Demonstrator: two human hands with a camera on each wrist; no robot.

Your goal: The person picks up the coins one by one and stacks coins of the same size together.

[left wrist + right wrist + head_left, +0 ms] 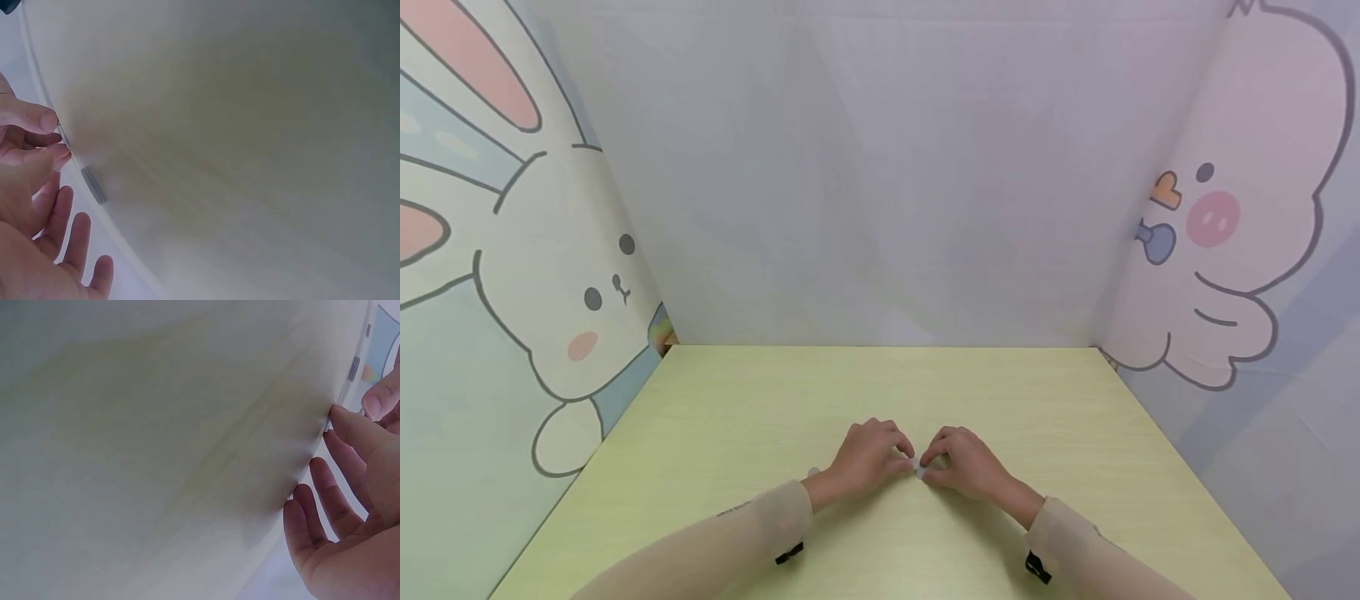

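Observation:
In the head view my left hand (867,457) and right hand (968,465) meet low over the table's middle. Thumb and index finger of the left hand pinch a small whitish piece (914,462). Pressed up against it is a small pale grey piece (921,472), pinched by the right hand's thumb and fingertips. Fingers partly cover both pieces, so I cannot tell their kind or whether they are joined. The left wrist view shows the left hand (37,219) with its other fingers spread. In the right wrist view the right hand's (350,512) lower fingertips rest at the tabletop.
A small grey round piece (813,472) lies beside the left wrist on the pale yellow table (880,383). Low grey pieces also show on the tabletop in the left wrist view (94,185) and right wrist view (354,369). Printed curtains (880,183) enclose the table.

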